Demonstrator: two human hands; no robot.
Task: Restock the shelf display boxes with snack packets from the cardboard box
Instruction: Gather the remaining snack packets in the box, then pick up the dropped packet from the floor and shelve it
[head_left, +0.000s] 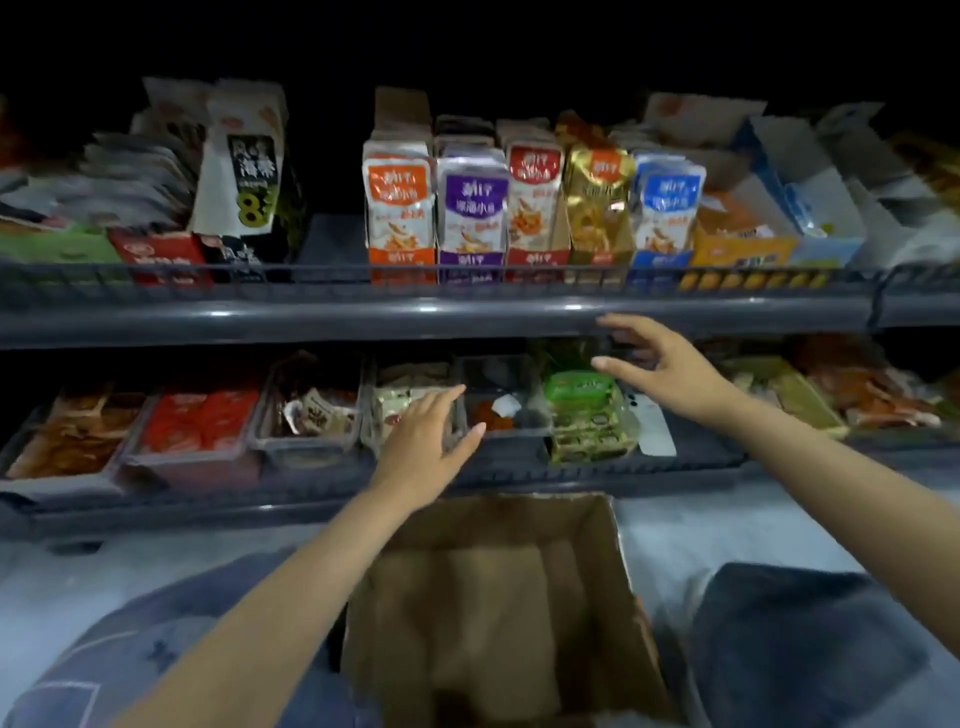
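Note:
A brown cardboard box (498, 597) stands open between my knees, its inside dim and blurred. On the lower shelf a row of clear display boxes holds snack packets. My left hand (423, 436) reaches forward with straight fingers over the front of the box of pale packets (410, 400), next to a nearly bare clear box (493, 405). My right hand (660, 364) is spread open in the air just under the upper shelf rail, above a green packet stack (584, 410). Neither hand holds anything.
The upper shelf (415, 317) carries upright packets in orange, purple, red, gold and blue display boxes behind a wire rail. Red and brown snack boxes fill the lower shelf's left side; more packets lie at its right. My knees flank the cardboard box on a pale floor.

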